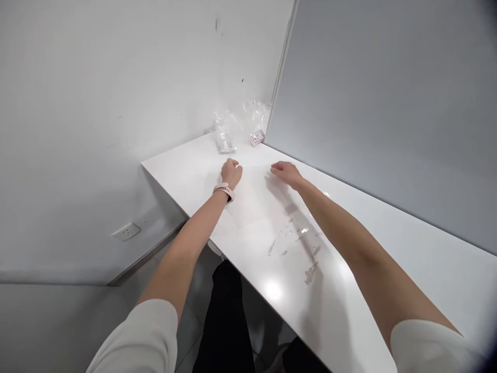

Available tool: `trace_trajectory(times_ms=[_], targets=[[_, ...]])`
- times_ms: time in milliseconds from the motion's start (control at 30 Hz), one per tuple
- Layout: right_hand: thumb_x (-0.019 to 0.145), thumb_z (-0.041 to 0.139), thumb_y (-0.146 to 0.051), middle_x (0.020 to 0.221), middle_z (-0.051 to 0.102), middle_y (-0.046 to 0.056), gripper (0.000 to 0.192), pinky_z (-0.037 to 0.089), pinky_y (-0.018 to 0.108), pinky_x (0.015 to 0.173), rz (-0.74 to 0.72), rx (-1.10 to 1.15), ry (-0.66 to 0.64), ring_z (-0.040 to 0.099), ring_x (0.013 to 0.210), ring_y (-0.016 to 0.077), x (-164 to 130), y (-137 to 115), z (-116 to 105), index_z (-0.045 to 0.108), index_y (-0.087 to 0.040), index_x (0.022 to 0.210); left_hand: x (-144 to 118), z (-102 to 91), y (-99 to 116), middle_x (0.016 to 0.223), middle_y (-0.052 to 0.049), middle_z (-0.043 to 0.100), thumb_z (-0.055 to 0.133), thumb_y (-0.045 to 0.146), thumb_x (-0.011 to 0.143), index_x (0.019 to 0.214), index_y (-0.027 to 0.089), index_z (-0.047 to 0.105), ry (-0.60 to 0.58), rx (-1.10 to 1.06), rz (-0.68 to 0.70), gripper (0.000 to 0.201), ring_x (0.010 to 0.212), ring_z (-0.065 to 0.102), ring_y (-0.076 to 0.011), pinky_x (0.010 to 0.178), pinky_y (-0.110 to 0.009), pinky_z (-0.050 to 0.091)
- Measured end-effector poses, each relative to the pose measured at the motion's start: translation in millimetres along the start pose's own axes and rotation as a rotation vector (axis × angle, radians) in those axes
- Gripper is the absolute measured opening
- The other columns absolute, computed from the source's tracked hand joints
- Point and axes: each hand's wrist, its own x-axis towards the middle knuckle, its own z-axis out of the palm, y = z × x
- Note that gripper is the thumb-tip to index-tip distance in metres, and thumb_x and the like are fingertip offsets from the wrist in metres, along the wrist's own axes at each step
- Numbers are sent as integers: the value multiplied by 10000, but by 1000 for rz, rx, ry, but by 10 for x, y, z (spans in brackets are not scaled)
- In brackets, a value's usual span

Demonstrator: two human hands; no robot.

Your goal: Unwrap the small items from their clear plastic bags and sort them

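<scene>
My left hand (232, 173), with a pale pink band on the wrist, is closed above the far part of the white table (373, 290). To its right, my right hand (286, 172) is also closed, fingertips pinched and pointing left. Between them spreads a clear plastic sheet or bag (254, 189), so faint that only its top edge and some glints show. Both hands appear to grip its upper corners. Just beyond my left hand lies a crumpled clear plastic bag (225, 135). A small pinkish clear packet or box (257, 137) sits in the corner.
More clear plastic wrapping (256, 114) is heaped against the wall. Glossy and grey patches (310, 272) mark the tabletop below my right forearm. A grey panel (380, 103) borders the table's far right side. An outlet (126, 231) is on the left wall.
</scene>
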Motion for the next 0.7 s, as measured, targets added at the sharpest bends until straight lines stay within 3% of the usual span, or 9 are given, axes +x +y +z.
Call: trace_trajectory(times_ms=[100,200,333,433,500,567,700], targets=[[909,461,-297,1246,644,136,457,529,389,892,142,296,166,634,1067,248,562,-160,100,596,-170,1327,389,-37,-54,1285,-135,578,534,102,884,1185,170,564,291,-48,-15,311,1252,530,-231,1094,-389,406],[942,375,-252,1400,526,150,535,471,436,1014,173,288,333,555,1222,269,1066,-305,349,456,-180,1466,751,-28,-27,1488,-133,421,569,102,874,1335,227,501,392,-25,86,483,1433,337,-282,1162,-461,329],[997,320,-259,1565,330,116,539,313,470,1154,67,158,442,367,1405,273,1565,-442,653,381,-251,1533,1119,129,-58,1659,-67,146,656,236,873,1490,330,378,315,77,157,684,1541,14,-377,1183,-622,227],[1028,339,-327,1640,191,49,518,274,526,1157,-61,70,437,196,1488,289,1831,-490,782,347,-329,1546,1317,270,-189,1674,-46,104,683,349,866,1515,364,345,233,123,158,732,1538,-63,-412,1168,-695,164],[1038,350,-352,1641,193,46,475,236,581,1156,-124,-6,415,145,1501,311,1957,-501,829,410,-311,1507,1419,334,-273,1668,-58,133,693,376,856,1489,353,389,172,170,144,704,1536,-20,-424,1173,-697,115],[1037,363,-351,1603,271,74,406,214,620,1148,-117,-47,386,182,1481,335,2033,-505,849,541,-250,1388,1492,366,-313,1644,-91,200,689,374,856,1426,316,467,114,239,120,615,1522,93,-429,1183,-678,69],[1021,364,-344,1470,416,115,341,361,538,1088,-37,1,418,328,1373,318,2044,-503,832,653,-175,1083,1542,373,-273,1489,-145,420,683,288,843,1265,252,561,83,343,104,440,1402,359,-388,1186,-607,156]])
